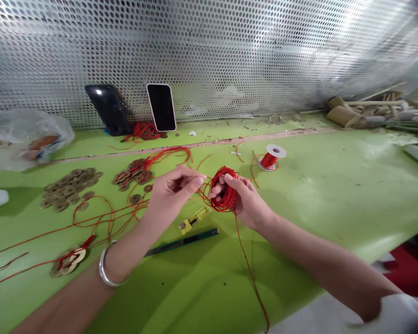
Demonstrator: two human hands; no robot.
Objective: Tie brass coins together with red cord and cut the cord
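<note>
A coil of red cord (223, 200) is wrapped in the fingers of my right hand (249, 202), over the middle of the green table. One loose strand hangs from it down toward the front edge. Just left of the coil, my left hand (176, 185) pinches thumb to forefinger, apparently on a thin strand of the same red cord. Below the hands lie a yellow cutter (195, 220) and a dark green strip (184, 242), partly hidden by my left forearm. Left of that forearm is a knotted cluster of coins (69, 260) with red cord.
Loose brass-coloured coins (69, 188) and corded coins (134, 172) lie at left. A white spool of red thread (270, 157) stands right of the coil. Two phones, one black (107, 109) and one white-edged (162, 107), lean on the perforated metal panel (209, 51). A plastic bag (24, 139) sits far left.
</note>
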